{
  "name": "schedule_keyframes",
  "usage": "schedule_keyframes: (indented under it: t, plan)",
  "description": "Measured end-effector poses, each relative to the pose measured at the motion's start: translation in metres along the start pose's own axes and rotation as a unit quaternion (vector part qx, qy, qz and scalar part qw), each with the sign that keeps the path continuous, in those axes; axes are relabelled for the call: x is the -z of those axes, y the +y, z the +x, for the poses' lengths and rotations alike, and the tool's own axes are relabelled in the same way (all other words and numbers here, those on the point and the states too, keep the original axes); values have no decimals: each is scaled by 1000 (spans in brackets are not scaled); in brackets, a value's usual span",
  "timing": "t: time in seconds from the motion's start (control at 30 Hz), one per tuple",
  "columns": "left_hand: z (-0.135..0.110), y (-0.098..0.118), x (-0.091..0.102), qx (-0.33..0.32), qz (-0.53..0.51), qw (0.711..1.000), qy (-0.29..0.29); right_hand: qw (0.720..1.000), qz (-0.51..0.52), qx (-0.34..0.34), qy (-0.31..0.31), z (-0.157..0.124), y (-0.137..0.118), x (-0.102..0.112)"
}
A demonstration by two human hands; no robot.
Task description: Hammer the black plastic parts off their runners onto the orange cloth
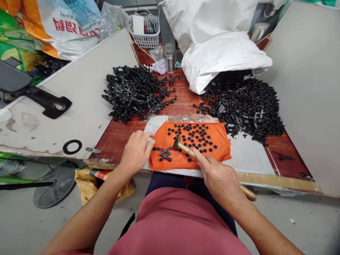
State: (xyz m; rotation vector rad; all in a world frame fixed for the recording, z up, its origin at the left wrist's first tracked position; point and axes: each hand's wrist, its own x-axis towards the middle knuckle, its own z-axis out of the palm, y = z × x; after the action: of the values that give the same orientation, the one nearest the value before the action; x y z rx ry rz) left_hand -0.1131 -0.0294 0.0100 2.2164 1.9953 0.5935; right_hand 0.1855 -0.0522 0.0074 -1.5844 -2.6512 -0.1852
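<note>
My right hand [219, 175] is wrapped round the wooden handle of a small hammer [187, 150], whose dark head is low over the orange cloth [225, 145]. At the cloth's left edge, my left hand [138, 148] is closed, thumb and fingers pinching the end of a thin black plastic strip [158, 148]. The strip runs toward the hammer head, which partly hides its far end. Just below it lies a small black linked piece [165, 155]. Many round black studs [198, 138] stand scattered over the cloth.
A heap of black plastic strips [132, 92] is at the back left. Another heap of small black parts [247, 106] spills from a white sack [225, 53] at the right. Behind are a steel flask [170, 62] and a grey basket [145, 37]. Pale panels flank the red-brown table [117, 136].
</note>
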Motion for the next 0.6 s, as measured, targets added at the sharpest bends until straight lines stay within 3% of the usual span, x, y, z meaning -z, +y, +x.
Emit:
schedule_keyframes:
  t: [0.07,0.17,0.37,0.5,0.6]
  plan:
    - [-15,1,2,24,-4,1000,-3,1000,5,-6,-1,-1,0,-3]
    - [-33,16,-10,28,-9,998,-51,1000,17,-13,0,-3,0,-6]
    - [-18,46,-37,76,40,993,-82,1000,23,-16,-2,-4,-3,-5]
    - [-10,41,-25,68,-46,996,-23,995,92,-14,45,-10,2,-1]
    - [-8,39,-10,55,-112,992,-30,978,172,-38,111,-20,14,3]
